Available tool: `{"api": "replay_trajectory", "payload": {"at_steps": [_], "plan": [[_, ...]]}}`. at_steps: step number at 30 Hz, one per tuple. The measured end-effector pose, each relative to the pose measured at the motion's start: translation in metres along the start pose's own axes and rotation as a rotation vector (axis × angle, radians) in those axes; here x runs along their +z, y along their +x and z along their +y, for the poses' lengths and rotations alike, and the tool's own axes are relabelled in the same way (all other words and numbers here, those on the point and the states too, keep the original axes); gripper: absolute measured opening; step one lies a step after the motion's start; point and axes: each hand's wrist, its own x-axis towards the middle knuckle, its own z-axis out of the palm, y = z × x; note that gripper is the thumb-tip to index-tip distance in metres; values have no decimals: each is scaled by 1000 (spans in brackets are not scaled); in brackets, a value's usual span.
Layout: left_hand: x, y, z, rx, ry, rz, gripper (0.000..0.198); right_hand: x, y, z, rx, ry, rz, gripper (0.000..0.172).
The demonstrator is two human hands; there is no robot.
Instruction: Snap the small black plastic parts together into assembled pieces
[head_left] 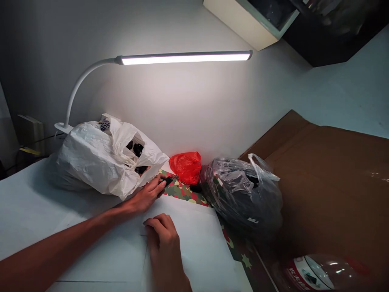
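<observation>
At the front of the white plastic bag (91, 158), my left hand (149, 194) is stretched forward, its thumb and fingers closed on a small black block-like piece (168, 181). Its exact kind is too small to tell. Black items (138, 150) show through the bag's opening. Nearer to me, my right hand (165, 239) is raised over the white sheet (194, 227) with its fingers curled in. Whatever is inside those fingers, if anything, is hidden. Just beyond the left hand is a strip of camouflage-patterned cloth (182, 192) with a red plastic bag (186, 167) behind it.
A filled, translucent dark plastic bag (243, 198) sits right of the sheet. Large brown cardboard (328, 194) leans at the right, with a plastic bottle (313, 271) below it. A lit lamp (185, 57) arches over from the left, and a cabinet (243, 20) hangs above.
</observation>
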Motion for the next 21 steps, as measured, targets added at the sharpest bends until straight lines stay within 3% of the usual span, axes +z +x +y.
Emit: {"api": "replay_trajectory", "payload": {"at_steps": [4, 10, 13, 17, 21], "plan": [[2, 8, -2, -129, -463, -155, 33, -19, 11, 2, 20, 155, 75, 24], [7, 11, -1, -180, -578, -181, 49, -59, 52, 10, 52, 306, 134, 2], [8, 11, -2, -198, -607, -197, 56, -74, 80, 20, 22, 381, 87, 9], [8, 13, -6, -222, -611, -250, 59, -73, 103, 40, 29, 575, -26, 20], [8, 12, -8, -223, -596, -280, 55, -60, 106, 55, 53, 683, -67, 25]]}}
